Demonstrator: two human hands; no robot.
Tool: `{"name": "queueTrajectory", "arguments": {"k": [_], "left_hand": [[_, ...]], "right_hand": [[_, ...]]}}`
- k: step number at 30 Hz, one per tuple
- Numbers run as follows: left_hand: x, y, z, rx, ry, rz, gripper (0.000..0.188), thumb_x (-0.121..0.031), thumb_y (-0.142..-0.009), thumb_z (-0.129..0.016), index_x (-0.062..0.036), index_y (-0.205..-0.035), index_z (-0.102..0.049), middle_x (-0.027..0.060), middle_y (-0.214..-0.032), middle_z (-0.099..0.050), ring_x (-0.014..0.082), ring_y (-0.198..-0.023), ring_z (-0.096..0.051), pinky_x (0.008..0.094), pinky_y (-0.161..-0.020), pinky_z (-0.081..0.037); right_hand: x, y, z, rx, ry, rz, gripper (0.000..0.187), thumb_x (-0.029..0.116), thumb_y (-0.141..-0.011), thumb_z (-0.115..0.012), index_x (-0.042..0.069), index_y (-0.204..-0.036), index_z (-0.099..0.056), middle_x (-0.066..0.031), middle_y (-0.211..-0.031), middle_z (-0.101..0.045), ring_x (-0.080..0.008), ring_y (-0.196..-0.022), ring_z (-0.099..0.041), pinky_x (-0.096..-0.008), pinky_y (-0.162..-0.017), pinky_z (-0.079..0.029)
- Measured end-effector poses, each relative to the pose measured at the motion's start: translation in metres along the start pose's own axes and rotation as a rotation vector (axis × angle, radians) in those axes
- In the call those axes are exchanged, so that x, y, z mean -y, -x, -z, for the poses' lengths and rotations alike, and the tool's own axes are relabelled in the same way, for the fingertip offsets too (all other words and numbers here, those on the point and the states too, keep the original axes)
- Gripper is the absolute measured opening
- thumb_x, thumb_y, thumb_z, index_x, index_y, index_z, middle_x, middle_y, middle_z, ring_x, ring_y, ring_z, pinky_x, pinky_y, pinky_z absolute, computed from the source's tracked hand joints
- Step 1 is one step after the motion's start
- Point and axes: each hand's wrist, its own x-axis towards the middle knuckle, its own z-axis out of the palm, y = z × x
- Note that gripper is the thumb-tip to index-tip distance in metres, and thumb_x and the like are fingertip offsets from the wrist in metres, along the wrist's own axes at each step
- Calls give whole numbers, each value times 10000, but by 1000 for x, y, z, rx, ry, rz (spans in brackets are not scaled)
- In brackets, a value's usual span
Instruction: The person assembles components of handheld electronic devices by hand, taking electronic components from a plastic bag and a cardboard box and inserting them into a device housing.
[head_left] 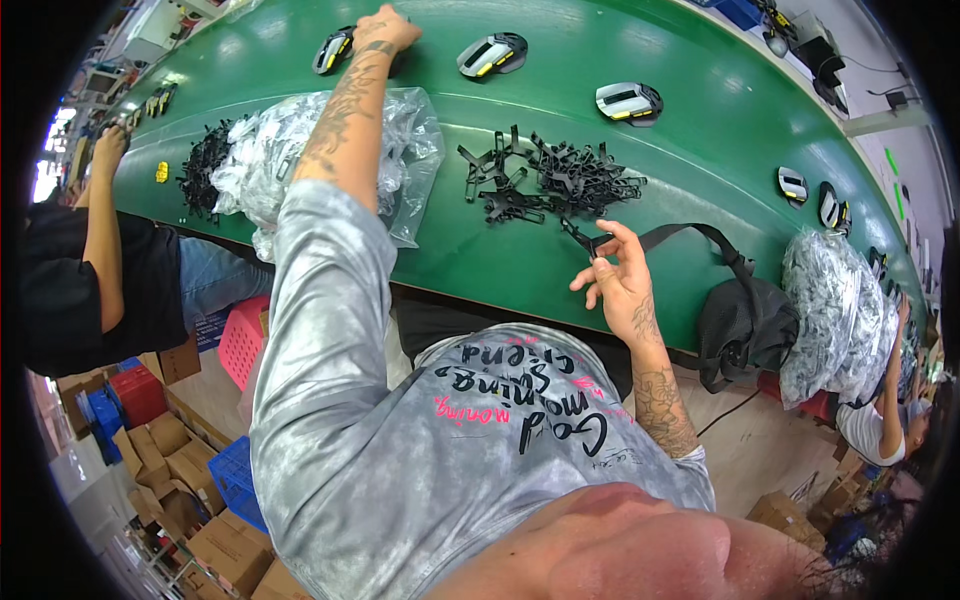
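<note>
My right hand point(622, 285) pinches a small black plastic bracket point(583, 238) between thumb and fingers, just above the green table's near edge. Beyond it lies a tangled heap of similar black brackets point(580, 172). My left arm stretches across the table, and my left hand point(388, 32) is at the far side with its fingers curled; what they hold, if anything, is hidden. Just left of that forearm sits a grey and black computer mouse point(332, 50) with yellow accents. Another such mouse point(492, 56) rests to the right of the hand, and a third mouse point(629, 102) lies farther right.
Clear plastic bags point(270, 150) are piled under my left forearm, beside more black brackets point(205, 168). A black bag point(745, 320) hangs at the table edge on my right, next to a plastic-wrapped bundle point(835, 310). Co-workers sit on both sides; cardboard boxes point(225, 550) stand on the floor.
</note>
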Motion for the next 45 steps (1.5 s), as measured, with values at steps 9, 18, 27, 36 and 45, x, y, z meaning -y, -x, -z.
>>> {"name": "queueTrajectory", "arguments": {"k": [9,18,27,36,45], "left_hand": [[-41,192,63,621,1711,-376,463,-425,-932,-734,-22,-1149,-665,111,-1037,-741,202,-887,-739,402,-807,-640],[-53,360,25,982,2021,-249,473,-327,-1094,-510,24,-1411,-509,156,-1258,-664,257,-1091,-709,458,-893,-648],[-41,380,24,988,2075,-337,479,-241,-1097,-496,52,-1469,-421,209,-1367,-575,329,-1218,-642,552,-973,-609],[-37,386,32,989,2113,-361,464,-241,-1111,-452,53,-1469,-426,201,-1356,-576,322,-1189,-660,548,-984,-604],[-36,388,30,851,1941,-529,505,-126,-1044,-570,51,-1489,-411,202,-1403,-558,320,-1240,-633,522,-982,-610]], "right_hand": [[56,-16,5,157,-768,137,290,-33,-873,-435,47,-1150,-408,-121,-872,-565,-212,-516,-573,-301,-396,-434],[89,-23,19,38,-510,226,230,138,-1012,-525,0,-1196,-536,-32,-701,-504,-85,-486,-418,-237,-440,-314],[106,-3,8,-89,-45,264,315,125,-999,-680,-26,-1270,-628,3,-816,-605,-49,-688,-567,-198,-588,-432],[112,-2,12,-62,-53,256,299,123,-996,-679,-40,-1244,-641,7,-853,-623,-46,-686,-540,-208,-612,-445],[116,-1,7,-174,174,238,292,136,-991,-681,-38,-1223,-647,-10,-831,-647,-71,-690,-589,-231,-620,-473]]}}
